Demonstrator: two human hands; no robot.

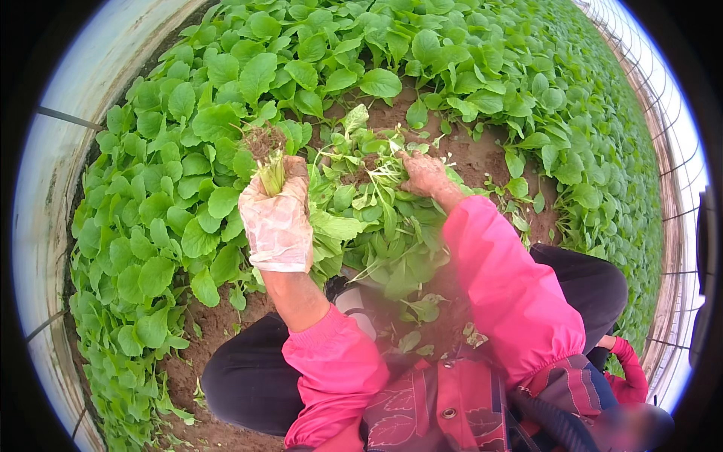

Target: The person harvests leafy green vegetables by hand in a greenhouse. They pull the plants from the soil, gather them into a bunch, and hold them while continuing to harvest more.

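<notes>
My left hand, in a thin whitish glove, grips a bunch of leafy greens by the stems. Their soil-covered roots point up and away from me, and the leaves spread out to the right below the hand. My right hand is bare and muddy. Its fingers touch pale thin stems at the right side of a loose heap of pulled greens on the ground between my knees. Whether those fingers are closed on a stem is hidden.
Dense rows of standing leafy greens surround me left, ahead and right. Bare brown soil shows beyond the heap. A plastic-film greenhouse wall curves along the left. Another person's pink-red sleeve appears at lower right.
</notes>
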